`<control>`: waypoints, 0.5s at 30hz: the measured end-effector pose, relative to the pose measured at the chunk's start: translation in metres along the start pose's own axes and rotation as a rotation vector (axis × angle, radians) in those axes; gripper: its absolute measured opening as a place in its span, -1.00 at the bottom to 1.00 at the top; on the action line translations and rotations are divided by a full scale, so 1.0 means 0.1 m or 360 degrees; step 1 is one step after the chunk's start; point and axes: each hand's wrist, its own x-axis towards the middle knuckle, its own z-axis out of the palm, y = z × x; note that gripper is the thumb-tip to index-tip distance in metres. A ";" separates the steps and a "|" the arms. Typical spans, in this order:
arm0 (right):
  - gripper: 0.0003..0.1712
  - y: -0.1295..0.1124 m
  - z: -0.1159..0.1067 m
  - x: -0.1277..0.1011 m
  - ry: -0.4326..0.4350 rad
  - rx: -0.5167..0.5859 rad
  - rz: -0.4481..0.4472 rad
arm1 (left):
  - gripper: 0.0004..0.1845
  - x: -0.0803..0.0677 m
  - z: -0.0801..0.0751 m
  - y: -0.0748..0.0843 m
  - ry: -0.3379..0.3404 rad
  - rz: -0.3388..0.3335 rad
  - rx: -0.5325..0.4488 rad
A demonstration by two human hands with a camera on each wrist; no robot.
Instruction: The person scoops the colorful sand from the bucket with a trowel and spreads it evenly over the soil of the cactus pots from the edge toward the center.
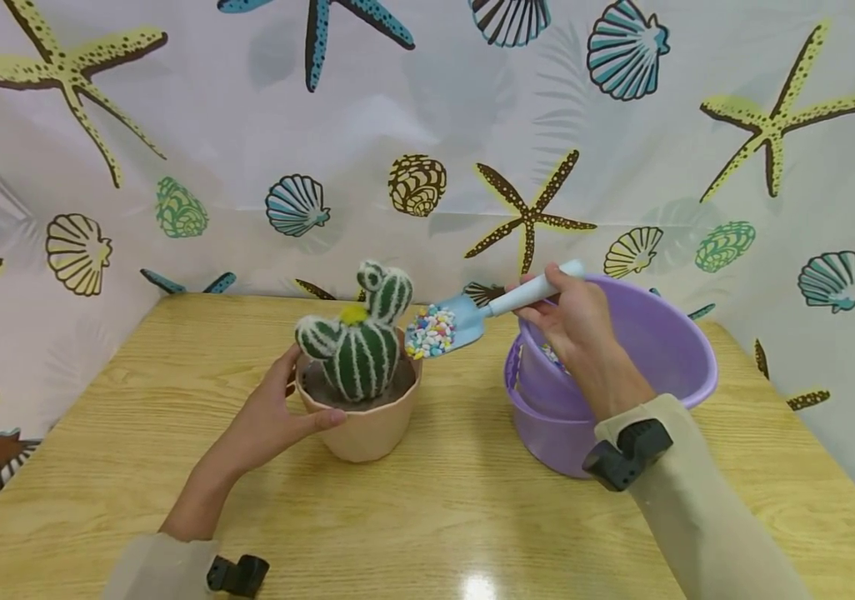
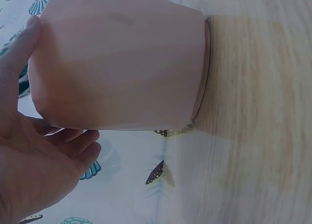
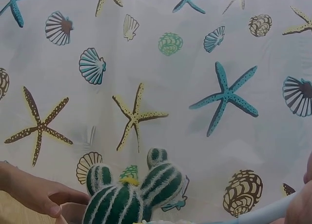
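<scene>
In the head view, a knitted-looking green cactus (image 1: 363,362) with white stripes and a yellow flower stands in a peach plant pot (image 1: 367,435). My left hand (image 1: 273,417) grips the pot's left side, thumb over the front rim. The left wrist view shows the thumb and fingers around the pot wall (image 2: 122,68). My right hand (image 1: 581,321) holds a light blue hand trowel (image 1: 467,321) by its handle. Its blade carries multicoloured pebbles (image 1: 431,332) and hangs at the pot's right rim. In the right wrist view, the cactus (image 3: 117,204) stands beyond the trowel handle (image 3: 268,212).
A purple bucket (image 1: 555,446) stands on the wooden table (image 1: 442,517) at right. A wide purple tub (image 1: 663,333) sits tilted in its top, under my right forearm, with some pebbles (image 1: 552,357) visible inside. Behind hangs a sheet (image 1: 427,100) printed with starfish and shells.
</scene>
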 end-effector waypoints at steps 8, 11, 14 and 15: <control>-0.54 0.07 0.04 0.03 -0.0021 -0.0132 -0.0048 | 0.15 0.00 0.00 0.00 -0.0001 -0.0025 -0.0001; -0.69 0.11 0.05 0.03 -0.0039 -0.0206 -0.0067 | 0.16 0.00 0.00 0.00 -0.0004 -0.0038 0.0008; -0.81 0.15 0.07 0.02 -0.0046 -0.0261 -0.0086 | 0.17 0.00 0.00 0.00 -0.0005 -0.0048 0.0019; -0.84 0.16 0.07 0.02 -0.0046 -0.0273 -0.0090 | 0.17 -0.01 0.00 0.00 -0.0005 -0.0050 0.0021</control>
